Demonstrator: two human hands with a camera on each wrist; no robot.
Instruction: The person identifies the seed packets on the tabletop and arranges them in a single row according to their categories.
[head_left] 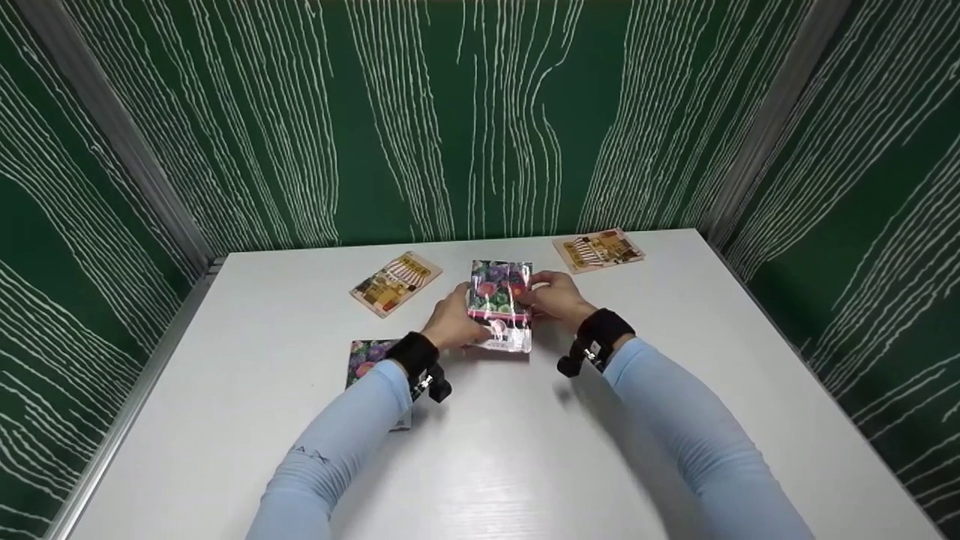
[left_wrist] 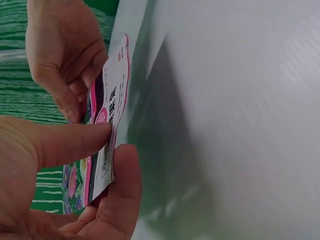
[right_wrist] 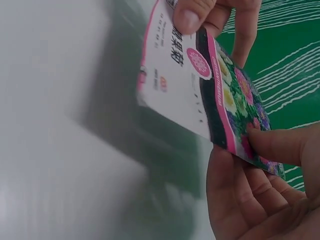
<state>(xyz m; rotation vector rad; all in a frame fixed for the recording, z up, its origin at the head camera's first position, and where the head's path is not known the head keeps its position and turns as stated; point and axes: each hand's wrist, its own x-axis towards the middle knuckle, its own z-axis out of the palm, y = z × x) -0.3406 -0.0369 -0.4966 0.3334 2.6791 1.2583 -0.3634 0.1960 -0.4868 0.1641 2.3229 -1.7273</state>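
Observation:
A flower seed packet (head_left: 499, 300) with colourful blooms, a pink stripe and a white lower panel is held above the white table. My left hand (head_left: 454, 322) pinches its lower left edge, the thumb lying over the white panel (left_wrist: 112, 105). At the opposite edge my right hand (head_left: 559, 296) grips it, thumb on the printed flowers (right_wrist: 240, 95) and fingers behind. In both wrist views the packet is tilted and casts a shadow on the table. A second flower packet (head_left: 367, 356) lies by my left wrist, partly hidden under the forearm.
Two yellow-and-tan packets with striped awning pictures lie farther back, one at the left (head_left: 396, 283) and one at the back right (head_left: 598, 250). The white table (head_left: 495, 465) meets green walls (head_left: 517, 120) with white wavy lines behind and at both sides.

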